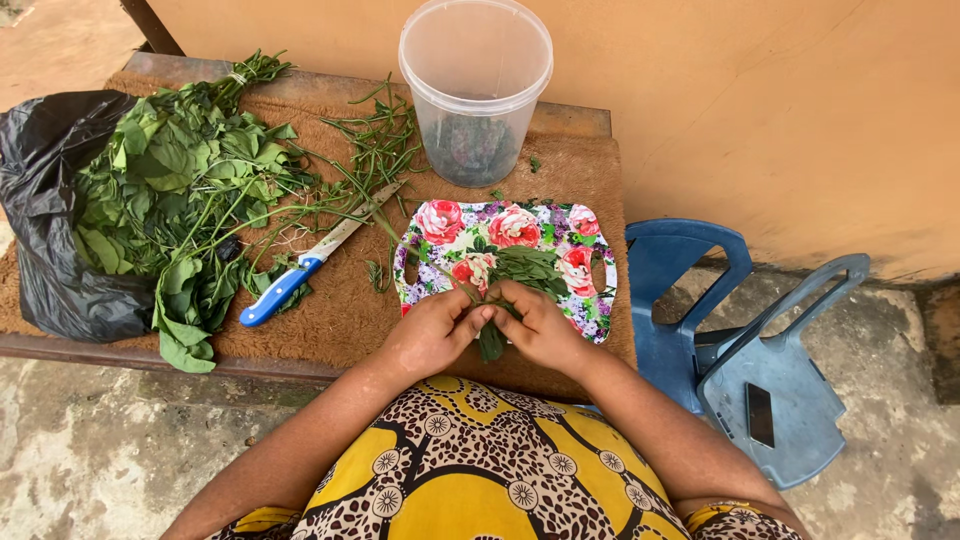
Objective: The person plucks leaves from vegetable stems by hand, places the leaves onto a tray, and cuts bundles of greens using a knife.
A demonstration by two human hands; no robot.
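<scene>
Leaf bundle (492, 340) pointing toward the person, both grips, left hand (432, 332), right hand (541, 327), grasping it, floral tray (590, 228)

black bag (45, 215) cut off at left edge, bucket (475, 90) contents blurred, leaf stems hidden under hands (487, 328)

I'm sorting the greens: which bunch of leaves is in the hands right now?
The small rolled bundle of dark green leaves, pinched between both hands at the flowered tray's near edge; the big loose pile of leafy stems lies untouched on the black plastic bag.
</scene>
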